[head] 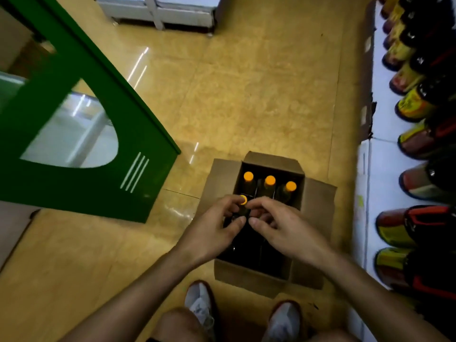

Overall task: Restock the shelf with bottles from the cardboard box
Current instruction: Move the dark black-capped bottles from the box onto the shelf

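Note:
An open cardboard box point(318, 201) stands on the floor in front of my feet. Three dark bottles with orange caps point(270, 180) stand upright along its far side. A fourth orange cap point(243, 199) shows between my fingertips. My left hand point(217, 228) curls around the neck of that bottle. My right hand point(278, 225) reaches in beside it, fingers bent over the box; what it grips is hidden. The white shelf point(385, 169) on the right carries a row of dark bottles with yellow and red labels point(414, 104).
A green stand with a cut-out panel point(138, 134) sits on the yellow tiled floor to the left of the box. A grey shelf base point(158, 13) lies at the far end of the aisle. My grey shoes point(199, 304) are just behind the box.

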Demonstrator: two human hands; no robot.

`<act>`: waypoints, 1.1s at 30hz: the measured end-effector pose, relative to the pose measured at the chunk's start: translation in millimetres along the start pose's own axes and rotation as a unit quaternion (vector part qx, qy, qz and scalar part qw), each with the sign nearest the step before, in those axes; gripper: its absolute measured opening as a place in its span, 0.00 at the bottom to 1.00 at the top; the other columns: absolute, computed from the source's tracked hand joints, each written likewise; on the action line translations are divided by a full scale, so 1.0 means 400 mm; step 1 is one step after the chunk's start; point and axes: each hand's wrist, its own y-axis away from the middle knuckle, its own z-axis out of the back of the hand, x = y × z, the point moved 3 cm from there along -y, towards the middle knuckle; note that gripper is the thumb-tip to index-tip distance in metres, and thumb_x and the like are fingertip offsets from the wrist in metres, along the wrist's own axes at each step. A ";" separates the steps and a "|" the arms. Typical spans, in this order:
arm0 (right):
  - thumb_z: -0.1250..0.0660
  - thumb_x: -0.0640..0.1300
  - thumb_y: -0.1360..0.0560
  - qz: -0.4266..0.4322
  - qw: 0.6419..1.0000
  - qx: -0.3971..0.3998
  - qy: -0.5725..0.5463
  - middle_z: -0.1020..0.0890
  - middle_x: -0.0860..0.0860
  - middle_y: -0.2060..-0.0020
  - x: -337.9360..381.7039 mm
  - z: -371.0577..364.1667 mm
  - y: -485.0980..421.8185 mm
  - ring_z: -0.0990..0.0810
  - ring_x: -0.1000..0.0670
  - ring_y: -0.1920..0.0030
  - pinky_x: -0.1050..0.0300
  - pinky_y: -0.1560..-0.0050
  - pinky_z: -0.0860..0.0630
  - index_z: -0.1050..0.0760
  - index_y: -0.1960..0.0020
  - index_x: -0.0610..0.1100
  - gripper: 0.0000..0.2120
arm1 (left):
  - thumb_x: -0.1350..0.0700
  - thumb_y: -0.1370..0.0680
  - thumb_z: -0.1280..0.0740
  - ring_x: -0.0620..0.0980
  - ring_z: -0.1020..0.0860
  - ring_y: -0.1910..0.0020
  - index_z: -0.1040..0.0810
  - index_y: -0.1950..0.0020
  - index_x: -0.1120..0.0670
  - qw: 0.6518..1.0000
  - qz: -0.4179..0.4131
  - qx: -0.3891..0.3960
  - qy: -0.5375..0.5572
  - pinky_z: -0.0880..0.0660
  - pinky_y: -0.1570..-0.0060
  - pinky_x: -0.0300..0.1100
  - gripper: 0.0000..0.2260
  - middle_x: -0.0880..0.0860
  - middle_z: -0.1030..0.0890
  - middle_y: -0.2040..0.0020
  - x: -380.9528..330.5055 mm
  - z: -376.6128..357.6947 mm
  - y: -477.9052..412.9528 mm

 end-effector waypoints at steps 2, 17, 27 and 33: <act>0.35 0.51 0.18 -0.002 1.000 0.013 0.015 0.22 0.62 0.45 -0.060 -0.045 -0.043 0.22 0.62 0.46 0.59 0.45 0.20 0.28 0.30 0.58 0.16 | 0.50 0.17 0.34 0.36 0.25 0.39 0.30 0.27 0.40 0.999 -0.018 0.019 -0.031 0.28 0.51 0.27 0.19 0.42 0.23 0.37 0.066 -0.032 -0.052; 0.36 0.46 0.17 0.087 0.982 0.091 0.140 0.21 0.62 0.41 -0.324 -0.335 -0.199 0.24 0.65 0.42 0.67 0.43 0.24 0.28 0.35 0.59 0.13 | 0.53 0.18 0.34 0.36 0.25 0.40 0.31 0.26 0.41 0.980 -0.167 0.000 -0.107 0.24 0.39 0.42 0.21 0.41 0.22 0.40 0.333 -0.181 -0.191; 0.28 0.54 0.23 0.076 0.985 0.104 0.116 0.26 0.61 0.34 -0.376 -0.435 -0.204 0.27 0.57 0.35 0.56 0.32 0.29 0.32 0.29 0.64 0.25 | 0.65 0.19 0.35 0.36 0.22 0.39 0.25 0.31 0.44 0.983 -0.173 -0.066 0.011 0.25 0.41 0.30 0.21 0.41 0.18 0.43 0.385 -0.207 -0.175; 0.28 0.57 0.23 0.093 0.986 0.085 0.112 0.28 0.62 0.46 -0.374 -0.445 -0.205 0.32 0.60 0.41 0.59 0.36 0.31 0.28 0.31 0.62 0.22 | 0.68 0.20 0.36 0.37 0.22 0.39 0.23 0.35 0.45 0.982 -0.173 -0.075 0.021 0.27 0.42 0.28 0.21 0.43 0.18 0.43 0.376 -0.206 -0.157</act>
